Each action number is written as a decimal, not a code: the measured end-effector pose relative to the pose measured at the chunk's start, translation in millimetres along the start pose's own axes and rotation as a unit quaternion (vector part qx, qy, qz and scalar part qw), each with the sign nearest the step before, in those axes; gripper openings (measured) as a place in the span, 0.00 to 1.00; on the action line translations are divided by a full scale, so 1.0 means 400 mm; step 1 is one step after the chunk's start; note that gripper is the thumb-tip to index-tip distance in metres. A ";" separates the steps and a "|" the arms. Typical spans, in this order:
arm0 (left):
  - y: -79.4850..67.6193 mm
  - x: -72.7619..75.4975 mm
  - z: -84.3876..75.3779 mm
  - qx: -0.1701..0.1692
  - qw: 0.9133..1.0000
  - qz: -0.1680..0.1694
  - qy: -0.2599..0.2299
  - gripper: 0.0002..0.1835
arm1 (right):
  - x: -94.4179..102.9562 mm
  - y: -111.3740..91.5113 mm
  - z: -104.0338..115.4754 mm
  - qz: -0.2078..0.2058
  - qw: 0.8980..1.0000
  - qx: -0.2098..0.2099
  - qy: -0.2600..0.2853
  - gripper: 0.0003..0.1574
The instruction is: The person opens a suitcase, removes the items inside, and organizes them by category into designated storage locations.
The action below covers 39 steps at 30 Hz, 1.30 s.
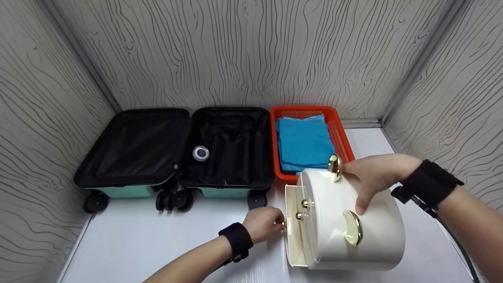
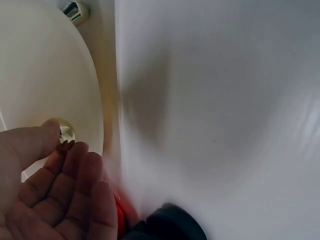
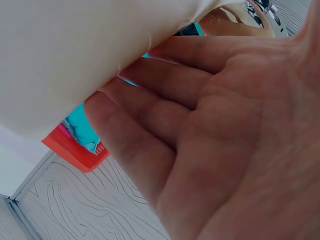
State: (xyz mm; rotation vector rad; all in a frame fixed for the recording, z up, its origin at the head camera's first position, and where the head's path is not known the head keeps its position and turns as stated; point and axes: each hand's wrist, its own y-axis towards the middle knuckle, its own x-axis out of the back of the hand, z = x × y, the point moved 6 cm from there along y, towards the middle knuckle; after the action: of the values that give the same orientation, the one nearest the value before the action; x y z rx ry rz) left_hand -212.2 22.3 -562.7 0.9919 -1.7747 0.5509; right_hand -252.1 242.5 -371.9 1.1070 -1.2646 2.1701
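Observation:
A cream-white rounded drawer box [image 1: 369, 243] with gold crescent-shaped pieces lies at the right in the head view. One drawer [image 1: 294, 247] stands partly out of its left face, near two round gold knobs. My left hand [image 1: 262, 224] pinches a gold knob [image 2: 67, 133] on the drawer front between thumb and fingertips; the left wrist view shows the other fingers loosely bent. My right hand [image 1: 375, 175] rests on top of the box, thumb on the near side. In the right wrist view its fingers [image 3: 135, 135] are nearly straight against the box's white wall.
An open suitcase [image 1: 228, 185] with black lining and mint-green shell lies at the back left; a small round silver-and-white object [image 1: 201, 153] is inside. Beside it, a red basket [image 1: 341, 137] holds folded blue cloths [image 1: 304, 141]. Patterned walls [image 1: 251, 55] surround the white table [image 1: 157, 243].

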 end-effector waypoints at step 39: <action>-0.021 0.202 0.086 0.028 0.999 -0.027 -0.028 0.08 | 0.000 -0.007 -0.016 0.003 1.000 -0.011 0.006 0.44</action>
State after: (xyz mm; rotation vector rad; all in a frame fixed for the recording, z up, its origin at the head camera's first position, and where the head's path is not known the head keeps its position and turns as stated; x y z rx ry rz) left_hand -238.0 -38.2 -503.6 1.1001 -1.7842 0.5465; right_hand -253.0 249.6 -372.4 1.0827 -1.2844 2.1592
